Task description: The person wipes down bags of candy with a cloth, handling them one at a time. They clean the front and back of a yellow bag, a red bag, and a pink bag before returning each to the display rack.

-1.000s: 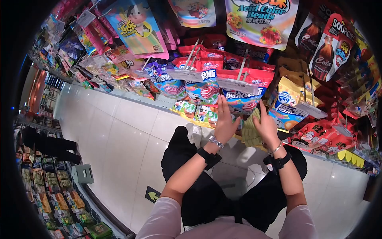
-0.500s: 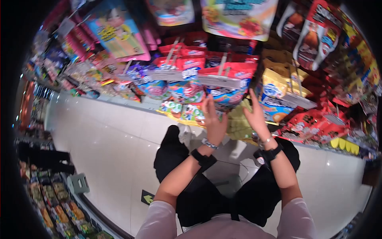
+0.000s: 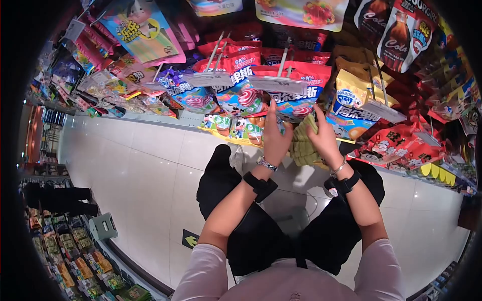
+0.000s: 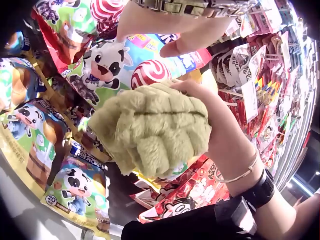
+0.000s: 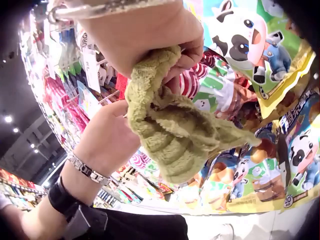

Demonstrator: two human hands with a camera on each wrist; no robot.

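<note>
Just below the red-topped lollipop bag (image 3: 306,95), a plush green cloth (image 3: 303,143) sits bunched between two hands.
Olive and thick-piled, the cloth is gathered into puffy, ribbed folds like a quilted pad. The right hand (image 3: 325,136) grips it from the right, fingers and thumb curled deep into the pile. The left hand (image 3: 275,139) lies at the cloth's left side, palm beside the fabric, fingers straight and stretched up over the bag's glossy plastic face. Left of and lower than the bag hang flat, shiny cow-printed packs (image 3: 236,125); a white price strip (image 3: 278,84) on a thin metal peg crosses the bag's top.
</note>
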